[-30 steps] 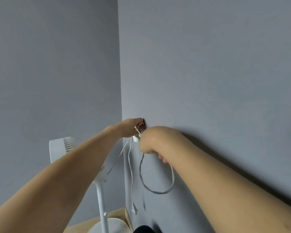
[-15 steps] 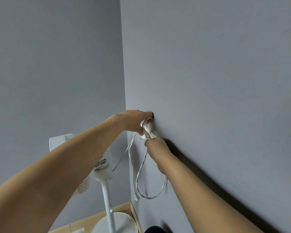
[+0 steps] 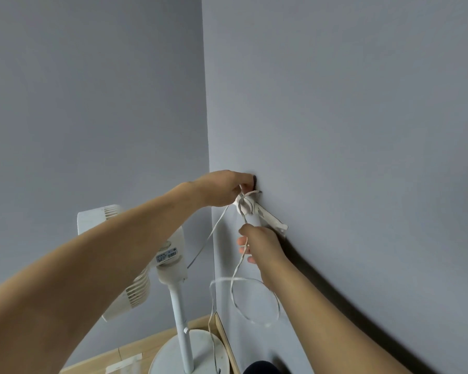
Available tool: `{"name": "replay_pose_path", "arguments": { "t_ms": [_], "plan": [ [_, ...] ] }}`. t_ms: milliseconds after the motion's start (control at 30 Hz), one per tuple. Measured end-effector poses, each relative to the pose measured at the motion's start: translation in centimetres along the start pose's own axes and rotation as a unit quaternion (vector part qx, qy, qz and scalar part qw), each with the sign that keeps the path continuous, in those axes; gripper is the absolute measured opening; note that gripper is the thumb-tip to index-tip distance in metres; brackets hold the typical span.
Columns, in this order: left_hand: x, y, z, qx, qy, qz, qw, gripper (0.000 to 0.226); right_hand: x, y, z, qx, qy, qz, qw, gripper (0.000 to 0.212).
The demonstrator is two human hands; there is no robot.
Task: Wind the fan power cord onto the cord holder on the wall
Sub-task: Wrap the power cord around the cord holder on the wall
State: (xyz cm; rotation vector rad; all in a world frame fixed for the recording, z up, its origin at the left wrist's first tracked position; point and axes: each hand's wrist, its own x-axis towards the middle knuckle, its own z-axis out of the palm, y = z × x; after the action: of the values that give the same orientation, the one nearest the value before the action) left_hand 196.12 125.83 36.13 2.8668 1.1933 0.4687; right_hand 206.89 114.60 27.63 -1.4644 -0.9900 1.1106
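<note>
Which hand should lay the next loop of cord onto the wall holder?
Probably the right hand: it grips the slack power cord just below the cord holder, with the loose loop hanging under it. The left hand is at the holder, seemingly steadying the wound turns.
</note>
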Motion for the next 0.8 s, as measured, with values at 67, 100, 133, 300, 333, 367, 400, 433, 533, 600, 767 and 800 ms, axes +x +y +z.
{"name": "replay_pose_path", "arguments": {
  "t_ms": [67, 100, 133, 300, 333, 367, 400, 433, 533, 600, 767, 800],
  "plan": [
    [0.1, -0.4, 0.8, -0.062, 0.01, -0.01, 0.998, 0.034, 0.3, 0.1, 0.2, 0.015, -0.002, -0.009, 1.0, 0.019],
    [0.1, -0.6, 1.1, -0.089, 0.014, -0.014, 0.996, 0.034, 0.4, 0.3, 0.4, 0.023, -0.001, -0.023, 0.999, 0.027],
    [0.1, -0.7, 1.3, -0.107, 0.019, -0.019, 0.994, 0.033, 0.6, 0.4, 0.6, 0.027, -0.002, -0.039, 0.999, 0.038],
    [0.3, -1.0, 1.6, -0.14, 0.016, -0.026, 0.99, 0.028, 1.2, 0.4, 1.7, 0.01, 0.024, -0.12, 0.992, 0.046],
    [0.4, -1.1, 1.6, -0.147, 0.021, -0.032, 0.988, 0.028, 1.3, 0.3, 1.9, 0.019, 0.049, -0.142, 0.988, 0.045],
    [0.4, -1.3, 1.6, -0.156, 0.029, -0.04, 0.987, 0.028, 1.5, 0.4, 2.0, 0.028, 0.078, -0.158, 0.984, 0.045],
    [0.5, -1.5, 1.7, -0.16, 0.04, -0.05, 0.985, 0.029, 1.5, 0.4, 2.1, 0.036, 0.105, -0.163, 0.98, 0.045],
    [0.6, -1.7, 1.7, -0.157, 0.054, -0.059, 0.984, 0.029, 1.6, 0.5, 2.2, 0.045, 0.128, -0.161, 0.978, 0.045],
    [0.8, -2.5, 2.0, -0.143, 0.084, -0.081, 0.983, 0.02, 1.5, 1.3, 2.8, 0.106, 0.168, -0.127, 0.972, 0.042],
    [1.0, -2.7, 2.4, -0.146, 0.081, -0.085, 0.982, 0.011, 1.3, 2.1, 3.2, 0.134, 0.18, -0.088, 0.97, 0.04],
    [0.7, -2.9, 2.3, -0.161, 0.081, -0.094, 0.979, 0.008, 1.4, 3.1, 3.5, 0.212, 0.135, 0.021, 0.968, 0.029],
    [0.6, -2.8, 2.2, -0.168, 0.079, -0.095, 0.978, 0.009, 1.4, 3.0, 3.4, 0.227, 0.109, 0.048, 0.966, 0.024]
  ]
}}
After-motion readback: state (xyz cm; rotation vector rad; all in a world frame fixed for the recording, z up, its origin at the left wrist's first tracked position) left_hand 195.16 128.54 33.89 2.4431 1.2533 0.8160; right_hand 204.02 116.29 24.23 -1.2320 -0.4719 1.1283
